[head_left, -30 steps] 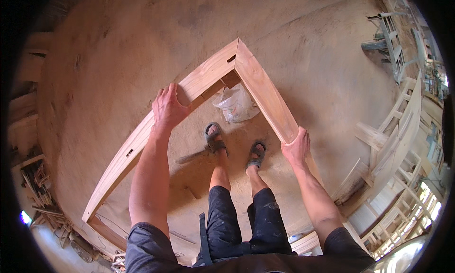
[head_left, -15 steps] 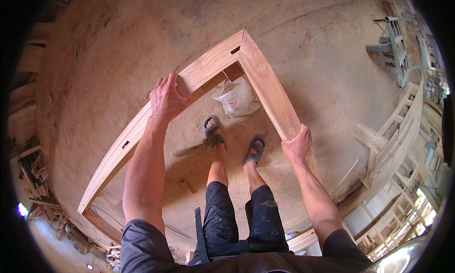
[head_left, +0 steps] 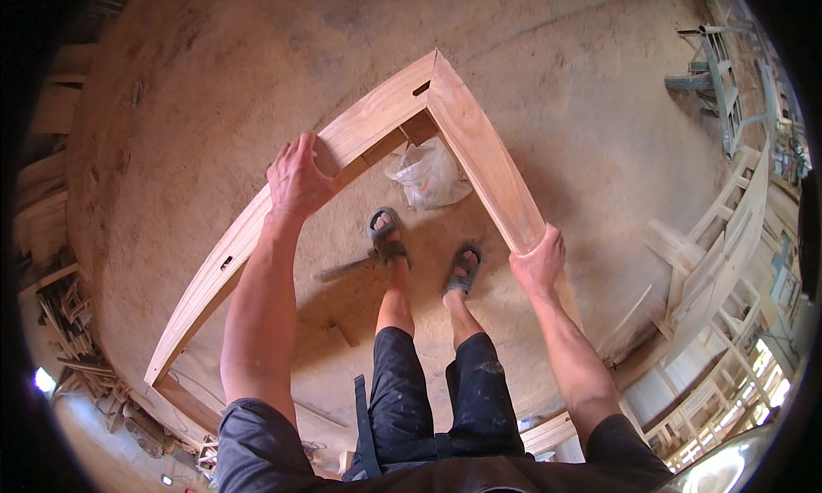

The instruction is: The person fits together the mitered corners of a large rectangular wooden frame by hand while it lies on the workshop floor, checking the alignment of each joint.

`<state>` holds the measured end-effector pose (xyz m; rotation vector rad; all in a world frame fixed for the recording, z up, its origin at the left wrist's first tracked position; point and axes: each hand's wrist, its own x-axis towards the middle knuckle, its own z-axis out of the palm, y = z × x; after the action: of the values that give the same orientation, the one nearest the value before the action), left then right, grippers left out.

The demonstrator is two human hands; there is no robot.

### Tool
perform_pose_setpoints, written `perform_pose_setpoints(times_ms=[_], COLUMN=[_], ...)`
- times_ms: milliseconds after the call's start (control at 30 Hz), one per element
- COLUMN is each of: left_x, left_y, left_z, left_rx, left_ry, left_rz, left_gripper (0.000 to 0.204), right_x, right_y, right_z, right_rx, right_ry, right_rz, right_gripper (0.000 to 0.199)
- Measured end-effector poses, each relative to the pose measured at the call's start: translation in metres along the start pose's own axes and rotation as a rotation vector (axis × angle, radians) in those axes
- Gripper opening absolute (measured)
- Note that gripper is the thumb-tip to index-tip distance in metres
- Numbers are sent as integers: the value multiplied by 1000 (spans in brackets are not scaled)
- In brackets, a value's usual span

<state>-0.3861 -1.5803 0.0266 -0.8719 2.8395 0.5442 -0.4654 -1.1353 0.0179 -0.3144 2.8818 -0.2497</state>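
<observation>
A large pale wooden frame (head_left: pixel 469 142) is held up in front of me, its mitred corner pointing away. Two dark slots show in its long left side, one close to that corner. My left hand (head_left: pixel 298 178) is closed over this left side, about halfway along, with the thumb at the inner edge. On the shorter right side my right hand (head_left: pixel 538 262) is wrapped round the board, its fingers at the outer edge. The far end of the left side reaches down toward the lower left, where another rail joins it.
A white plastic bag (head_left: pixel 425 178) lies on the dirt floor inside the frame's outline, beyond my sandalled feet. Near my left foot is a wood scrap (head_left: pixel 347 268). Wooden pieces are stacked along the left; a metal rack (head_left: pixel 726 90) and timber frames (head_left: pixel 685 249) stand at right.
The frame's far corner has shifted very slightly to the left and away. Both hands keep the same hold on the wood.
</observation>
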Motion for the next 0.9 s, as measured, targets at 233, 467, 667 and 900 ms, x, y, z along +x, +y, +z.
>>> perform_pose_setpoints(times_ms=[233, 467, 667, 900], left_x=[-2, -2, 3, -3], left_y=[-2, -6, -5, -8], left_z=[3, 8, 3, 13], left_rx=[11, -4, 6, 101], left_ry=[26, 46, -50, 8], left_rz=[14, 47, 21, 13], left_gripper=[62, 62, 62, 70], right_x=[-1, 3, 0, 14], right_y=[0, 0, -1, -10], right_z=[1, 4, 6, -17], right_rx=[35, 37, 3, 24], right_ry=[4, -21, 12, -182], right_rz=[11, 29, 15, -33], right_gripper=[70, 71, 72, 74])
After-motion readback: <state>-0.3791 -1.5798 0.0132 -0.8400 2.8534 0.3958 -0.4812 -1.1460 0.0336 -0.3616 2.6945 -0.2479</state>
